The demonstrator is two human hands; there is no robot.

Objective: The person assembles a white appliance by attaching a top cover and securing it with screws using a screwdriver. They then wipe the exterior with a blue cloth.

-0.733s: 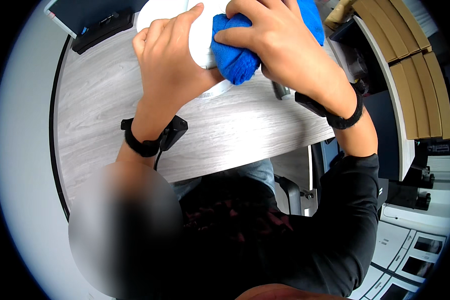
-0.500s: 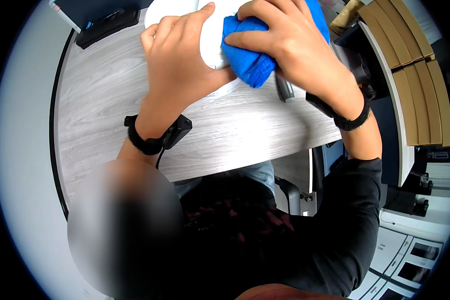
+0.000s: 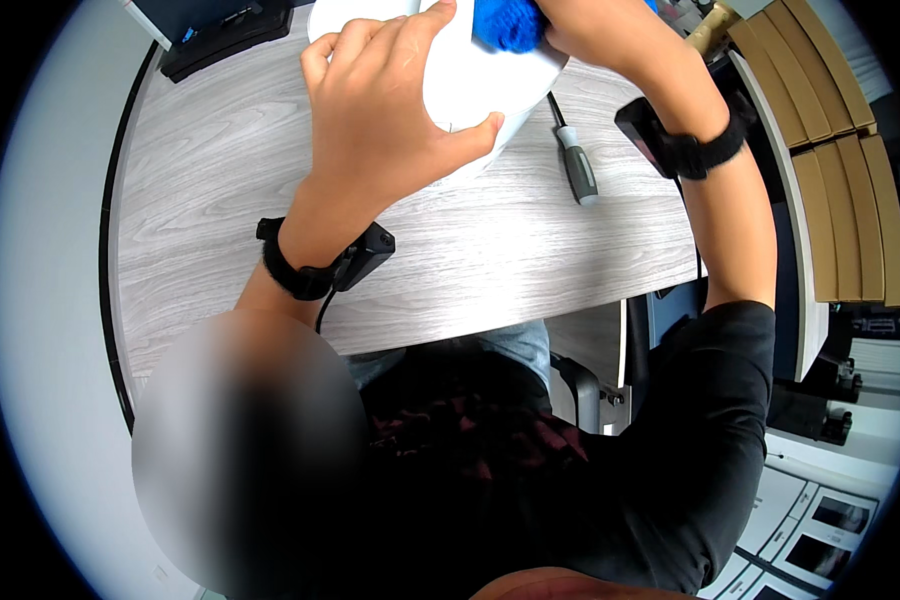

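A smooth white object [image 3: 495,85] with a rounded rim stands at the far edge of the view, partly cut off, so its exact kind cannot be told. My left hand [image 3: 380,100] lies over its left side, fingers bent across the top and thumb along the near rim, holding it. A bunched blue cloth [image 3: 510,25] rests against the white surface. My right hand [image 3: 610,35] grips that cloth; most of its fingers are beyond the upper edge. Right of the white object, a screwdriver [image 3: 578,172] with a grey handle lies on the table.
The pale wood-grain table [image 3: 450,270] ends close to my body. A black flat device [image 3: 225,40] stands at the far left. Brown cardboard boxes [image 3: 835,220] line a shelf on the right. Black straps with small devices circle both my wrists.
My right hand has moved away from me with the blue cloth, uncovering more of the white object and the screwdriver. My left hand stays on the white object, its thumb now along the near rim.
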